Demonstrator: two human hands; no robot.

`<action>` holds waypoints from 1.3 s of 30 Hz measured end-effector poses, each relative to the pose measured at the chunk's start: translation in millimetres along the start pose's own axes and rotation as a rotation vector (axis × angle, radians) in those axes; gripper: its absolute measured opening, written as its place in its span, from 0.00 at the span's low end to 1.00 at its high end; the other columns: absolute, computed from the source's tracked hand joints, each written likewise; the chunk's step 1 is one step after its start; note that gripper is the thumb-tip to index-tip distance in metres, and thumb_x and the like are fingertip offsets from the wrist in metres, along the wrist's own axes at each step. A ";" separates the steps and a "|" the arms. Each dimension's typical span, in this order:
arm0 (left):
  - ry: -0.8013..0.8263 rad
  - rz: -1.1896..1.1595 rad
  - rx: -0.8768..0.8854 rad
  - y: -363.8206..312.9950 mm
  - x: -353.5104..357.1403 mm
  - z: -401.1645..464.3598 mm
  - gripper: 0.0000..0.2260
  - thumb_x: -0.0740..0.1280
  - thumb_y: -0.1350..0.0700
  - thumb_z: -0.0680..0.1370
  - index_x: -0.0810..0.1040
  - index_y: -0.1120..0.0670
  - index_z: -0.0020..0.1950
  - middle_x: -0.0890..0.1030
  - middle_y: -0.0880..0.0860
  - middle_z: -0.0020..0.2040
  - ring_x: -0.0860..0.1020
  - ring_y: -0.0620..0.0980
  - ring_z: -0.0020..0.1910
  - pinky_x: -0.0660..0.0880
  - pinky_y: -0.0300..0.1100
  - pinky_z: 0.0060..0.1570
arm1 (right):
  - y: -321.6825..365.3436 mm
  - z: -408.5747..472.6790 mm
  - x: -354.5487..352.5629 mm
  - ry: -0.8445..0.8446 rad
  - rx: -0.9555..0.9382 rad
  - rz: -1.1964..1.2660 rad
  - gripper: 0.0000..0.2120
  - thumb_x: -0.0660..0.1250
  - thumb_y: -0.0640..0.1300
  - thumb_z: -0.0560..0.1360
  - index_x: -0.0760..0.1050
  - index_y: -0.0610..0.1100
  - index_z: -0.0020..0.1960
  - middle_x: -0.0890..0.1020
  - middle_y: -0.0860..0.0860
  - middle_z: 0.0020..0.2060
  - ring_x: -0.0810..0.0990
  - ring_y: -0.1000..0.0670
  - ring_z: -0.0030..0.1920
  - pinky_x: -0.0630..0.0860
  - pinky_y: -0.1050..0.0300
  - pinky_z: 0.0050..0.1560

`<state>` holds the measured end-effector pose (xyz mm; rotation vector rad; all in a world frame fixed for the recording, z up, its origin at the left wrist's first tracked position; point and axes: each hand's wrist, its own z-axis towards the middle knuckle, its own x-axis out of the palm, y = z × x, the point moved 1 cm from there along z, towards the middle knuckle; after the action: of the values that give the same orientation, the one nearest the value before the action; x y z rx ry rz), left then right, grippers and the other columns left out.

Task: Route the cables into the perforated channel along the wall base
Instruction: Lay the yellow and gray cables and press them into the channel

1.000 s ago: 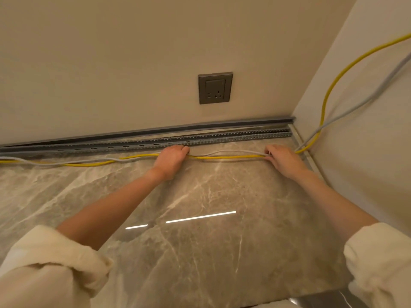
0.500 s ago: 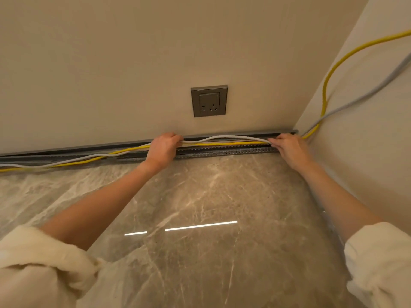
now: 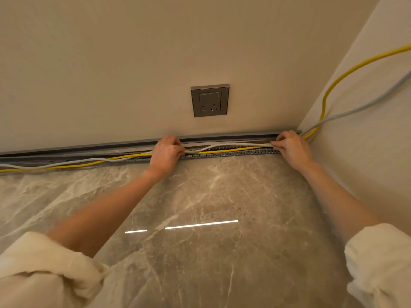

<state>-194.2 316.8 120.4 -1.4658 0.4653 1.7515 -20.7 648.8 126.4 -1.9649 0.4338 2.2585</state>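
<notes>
Channel (image 3: 233, 154): runs along wall base, holds yellow cable (image 3: 224, 151) and white cable (image 3: 222, 145) lengthwise.
Left hand (image 3: 165, 155): fingers pinching both cables.
Right hand (image 3: 291, 147): likewise.

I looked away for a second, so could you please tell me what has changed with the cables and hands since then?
Both hands, left hand and right hand, carried the yellow cable and white cable from the marble floor back toward the wall, over the perforated channel. Each hand kept its grip. Left of the hands, the cables still trail loose, and the socket is unchanged.
</notes>
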 end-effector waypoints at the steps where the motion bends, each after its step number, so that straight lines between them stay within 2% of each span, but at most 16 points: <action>1: -0.004 0.000 0.001 -0.3 0.5 -1.1 0.05 0.71 0.60 0.73 0.84 0.60 0.45 0.80 0.59 0.43 0.76 0.60 0.44 0.75 0.50 0.38 | -0.7 -1.3 0.2 -0.001 -0.017 -0.003 0.10 0.69 0.37 0.74 0.82 0.40 0.54 0.80 0.38 0.48 0.75 0.37 0.51 0.73 0.46 0.48; 8: 0.015 -0.089 -0.111 -2.6 1.6 -0.2 0.07 0.69 0.58 0.74 0.83 0.60 0.48 0.81 0.59 0.42 0.77 0.59 0.43 0.75 0.51 0.41 | 3.3 -12.7 3.3 -0.061 -0.041 -0.060 0.09 0.67 0.38 0.75 0.82 0.39 0.54 0.77 0.39 0.46 0.73 0.37 0.48 0.70 0.46 0.45; 13: -0.002 -0.098 -0.078 0.3 5.4 -13.1 0.08 0.65 0.59 0.77 0.83 0.60 0.48 0.83 0.60 0.42 0.80 0.61 0.41 0.77 0.51 0.39 | 7.6 -17.2 8.3 -0.086 -0.037 -0.107 0.12 0.68 0.38 0.74 0.80 0.40 0.57 0.78 0.42 0.43 0.74 0.40 0.46 0.72 0.46 0.48; 17: 0.057 -0.052 -0.061 -3.4 11.1 -24.0 0.10 0.64 0.53 0.78 0.82 0.58 0.49 0.82 0.57 0.46 0.80 0.58 0.43 0.77 0.49 0.42 | 10.8 -19.4 11.4 -0.070 -0.041 -0.164 0.16 0.66 0.38 0.76 0.73 0.41 0.62 0.78 0.42 0.48 0.74 0.41 0.49 0.75 0.44 0.49; 20: 0.073 0.033 -0.030 -8.8 9.0 -20.8 0.12 0.63 0.52 0.78 0.81 0.58 0.48 0.82 0.56 0.44 0.79 0.57 0.43 0.76 0.48 0.40 | 10.7 -20.8 13.2 -0.037 -0.051 -0.201 0.13 0.66 0.36 0.75 0.74 0.43 0.59 0.77 0.43 0.49 0.73 0.42 0.51 0.74 0.45 0.51; 23: 0.052 0.071 0.076 -25.9 8.3 -9.8 0.11 0.62 0.54 0.79 0.81 0.59 0.49 0.82 0.58 0.45 0.78 0.57 0.45 0.77 0.50 0.42 | 11.5 -19.2 12.8 -0.017 -0.051 -0.205 0.13 0.68 0.35 0.74 0.76 0.43 0.57 0.78 0.43 0.50 0.73 0.42 0.52 0.72 0.46 0.52; 26: 0.084 0.023 0.174 -55.7 15.9 7.4 0.11 0.63 0.57 0.78 0.77 0.60 0.58 0.80 0.59 0.54 0.76 0.59 0.53 0.77 0.54 0.47 | 11.8 -16.2 10.3 -0.002 -0.062 -0.230 0.12 0.67 0.35 0.74 0.77 0.43 0.56 0.78 0.43 0.49 0.74 0.41 0.51 0.72 0.46 0.51; 29: 0.134 0.041 0.282 -81.4 30.0 24.7 0.17 0.65 0.62 0.77 0.72 0.60 0.66 0.77 0.60 0.62 0.74 0.58 0.61 0.76 0.52 0.56 | 8.5 -13.2 7.0 0.019 -0.084 -0.268 0.12 0.67 0.35 0.74 0.77 0.43 0.56 0.79 0.43 0.48 0.74 0.41 0.50 0.72 0.46 0.50; 32: 0.183 0.090 0.316 -90.9 43.0 31.8 0.21 0.64 0.67 0.76 0.68 0.60 0.68 0.74 0.60 0.66 0.70 0.58 0.65 0.71 0.50 0.61 | 3.9 -9.4 4.7 0.050 -0.120 -0.292 0.10 0.66 0.35 0.75 0.77 0.42 0.55 0.78 0.42 0.48 0.74 0.40 0.50 0.71 0.47 0.49; 35: 0.195 0.087 0.329 -85.3 48.7 30.1 0.24 0.64 0.69 0.74 0.66 0.59 0.70 0.72 0.60 0.66 0.69 0.59 0.65 0.72 0.51 0.60 | 0.8 -5.7 1.4 0.051 -0.140 -0.269 0.08 0.63 0.37 0.77 0.76 0.42 0.54 0.78 0.42 0.47 0.74 0.40 0.50 0.70 0.47 0.48; 39: 0.204 0.093 0.347 -79.7 48.0 30.5 0.29 0.66 0.70 0.72 0.65 0.56 0.71 0.73 0.60 0.63 0.70 0.59 0.60 0.75 0.52 0.56 | -5.5 -2.1 -3.4 0.057 -0.132 -0.246 0.07 0.61 0.38 0.78 0.76 0.42 0.53 0.78 0.42 0.48 0.73 0.40 0.50 0.69 0.47 0.49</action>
<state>-154.8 404.0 99.3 -1.3915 0.9085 1.5031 -16.7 653.8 128.7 -2.0203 0.0440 2.1311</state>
